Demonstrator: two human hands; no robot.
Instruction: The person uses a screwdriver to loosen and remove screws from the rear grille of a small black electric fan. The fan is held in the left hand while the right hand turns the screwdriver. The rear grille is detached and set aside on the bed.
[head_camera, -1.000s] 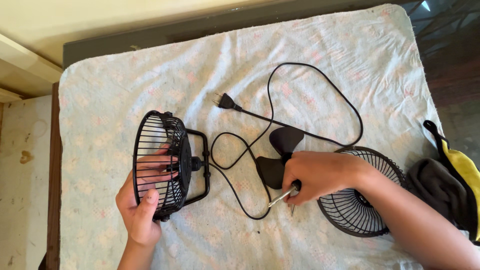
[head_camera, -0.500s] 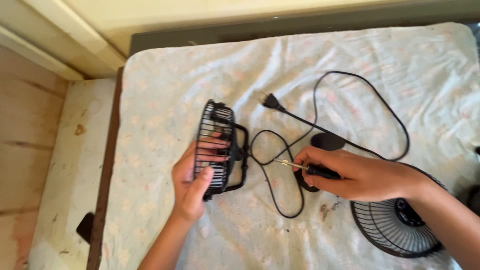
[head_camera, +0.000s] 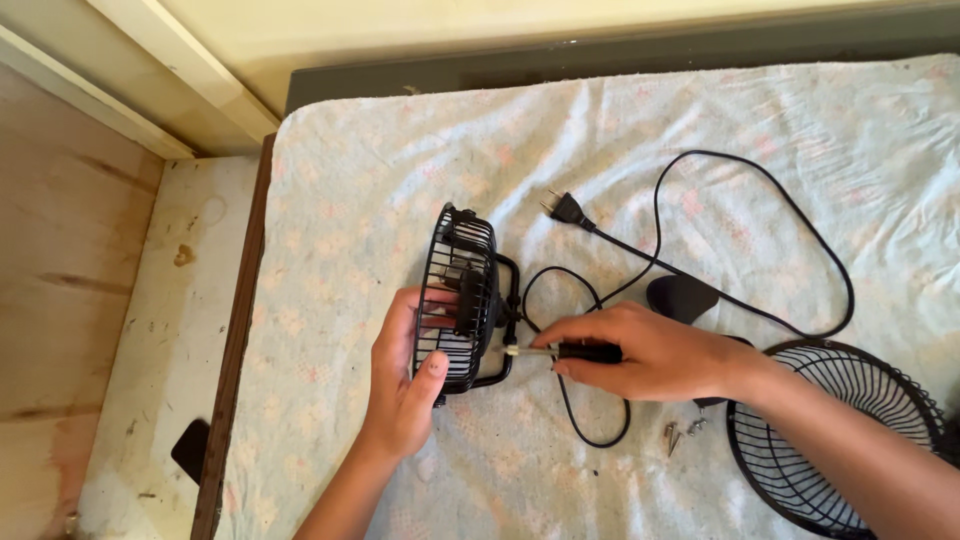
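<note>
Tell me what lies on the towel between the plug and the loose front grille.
In the head view, between the plug and the loose grille lie loops of black cord and the fan blade.

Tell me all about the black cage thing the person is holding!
The cage is the rear half of a small fan: black wire bars, with the motor inside and a black stand behind. It stands on edge on the towel. The left hand grips it; the right hand points a screwdriver at its back.
</note>
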